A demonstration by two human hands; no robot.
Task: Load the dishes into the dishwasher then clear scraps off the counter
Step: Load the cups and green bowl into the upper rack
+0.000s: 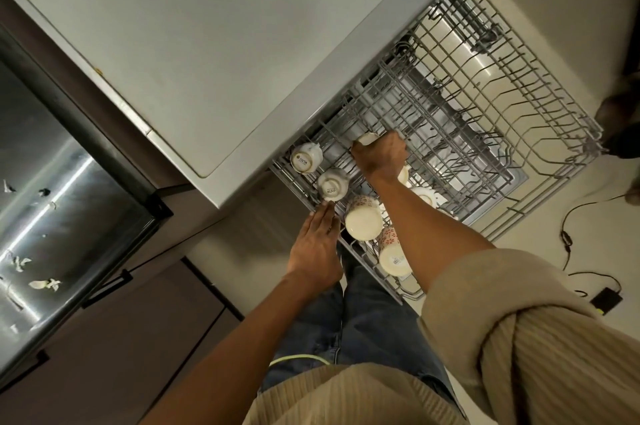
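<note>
Scraps (44, 284) at far left, pale torn bits scattered over a shiny steel counter (52, 182) with bright reflected streaks. Further right, the flat grey top of the dishwasher (207, 43), running diagonally up the view. Past its edge, an upper rack (349, 113) of grey wire, pulled out over the floor. At the rack's near-left corner, a white cup (306, 158) upside down, base printed "SISTA" in dark letters beside a small round emblem. Just beside it, a second upturned white cup (332, 185) with the same "SISTA" mark. Left hand (317, 244) below that cup, fingers straight and together, tips touching its rim and the rack edge, gripping nothing. Next along, a mug (363, 222) with small red flower prints, bottom up, cream base showing. Nearer the camera, a second flowered mug (393, 253) lying tilted, a white barcode sticker on its base, print too small to read. Right hand (379, 158) reaching deeper into the rack, fingers curled round a small white cup (367, 139) held low among the wires. More white crockery (424, 197) partly hidden under the right forearm. Farther right and lower, a lower rack (519, 106) with upright tines, likewise pulled out. At far right, a black cable (568, 237) and a small black box (606, 300) on the pale floor.
</note>
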